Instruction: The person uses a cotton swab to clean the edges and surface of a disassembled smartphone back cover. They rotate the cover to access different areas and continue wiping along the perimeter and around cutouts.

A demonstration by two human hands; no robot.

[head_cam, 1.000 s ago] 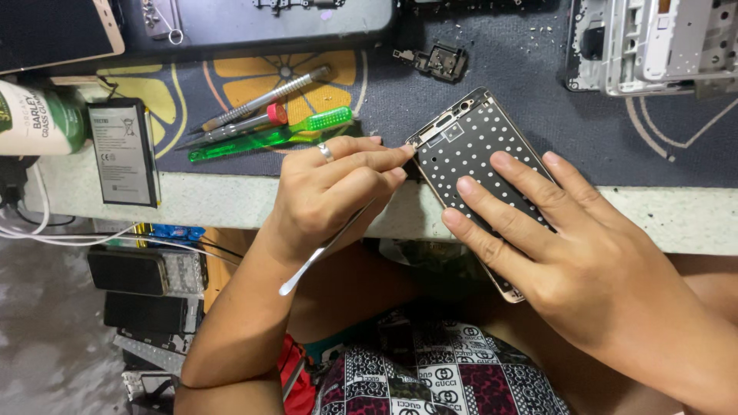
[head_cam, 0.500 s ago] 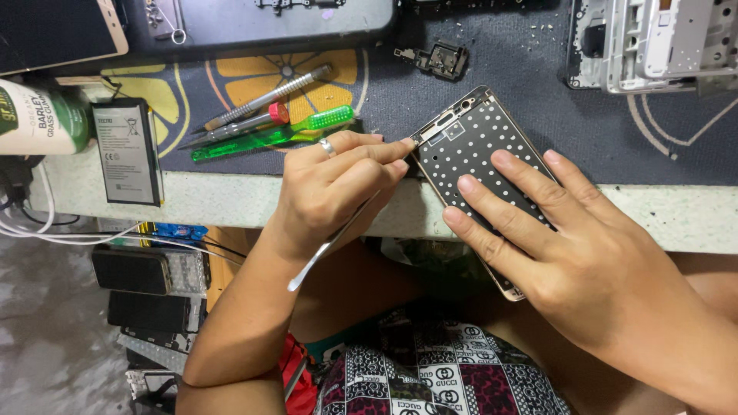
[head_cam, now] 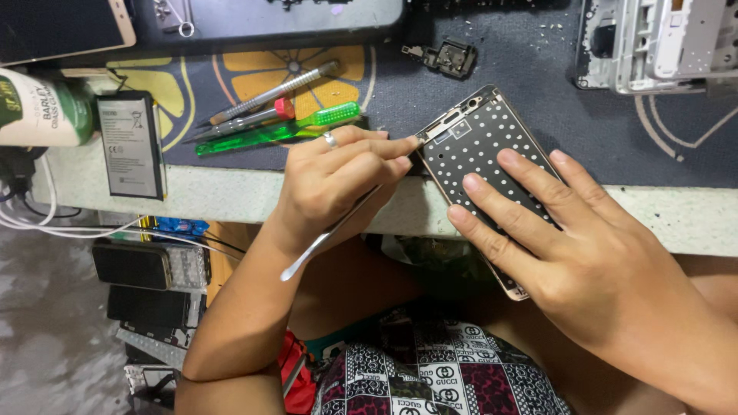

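The right hand (head_cam: 584, 269) lies flat on the phone frame (head_cam: 480, 154), its spread fingers pressing the dotted plate down; the frame hangs half over the bench edge (head_cam: 231, 204) toward the person's lap. The frame's long axis runs on a slant, from under the right palm up and away to the left, so its far corner ends just beside the left hand (head_cam: 338, 180). That hand is the nearer one to the working corner. It is curled shut around a thin metal pry tool (head_cam: 323, 238), thumb and forefinger pinched near the tip, which meets the frame's left edge close to that far corner; the handle trails back and down past the wrist. The two hands are apart, with the frame between them. Just beyond the left knuckles lie a green screwdriver (head_cam: 277, 129) and a grey-handled tool (head_cam: 269, 96). Farther left of that hand a flat battery (head_cam: 131, 144) rests on the bench. Well beyond the right fingers sits a stripped white phone chassis (head_cam: 661, 42)
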